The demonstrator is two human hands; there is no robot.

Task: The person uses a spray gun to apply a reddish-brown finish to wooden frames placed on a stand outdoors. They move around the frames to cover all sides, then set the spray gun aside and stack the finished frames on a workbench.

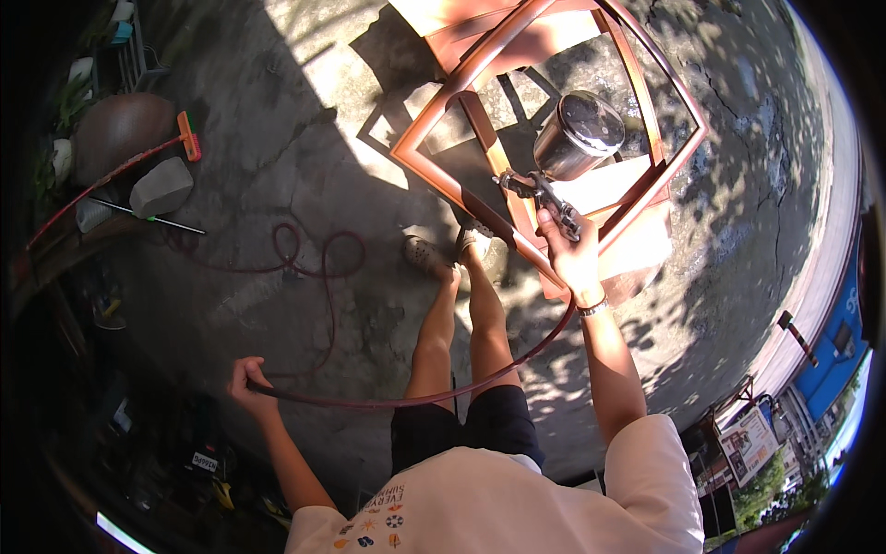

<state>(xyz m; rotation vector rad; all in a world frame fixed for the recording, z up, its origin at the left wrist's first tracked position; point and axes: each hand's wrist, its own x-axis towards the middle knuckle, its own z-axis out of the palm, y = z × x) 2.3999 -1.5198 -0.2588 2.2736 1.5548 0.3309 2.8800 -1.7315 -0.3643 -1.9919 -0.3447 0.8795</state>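
While the left hand [247, 380] grips a hose [397, 403] at lower left, the right hand [574, 251] clasps a spray gun [556, 202] right of centre, seen within the outline of a brown frame [495, 50] toward the upper right, near a metal pot [580, 137].

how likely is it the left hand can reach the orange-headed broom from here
Probably not as things stand: the left hand is closed around the hose, and the orange-headed broom lies well away, beyond the grey block.

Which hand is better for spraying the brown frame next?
Probably the right hand: it holds the spray gun near the brown frame. The left hand holds only the reddish hose, farther away.
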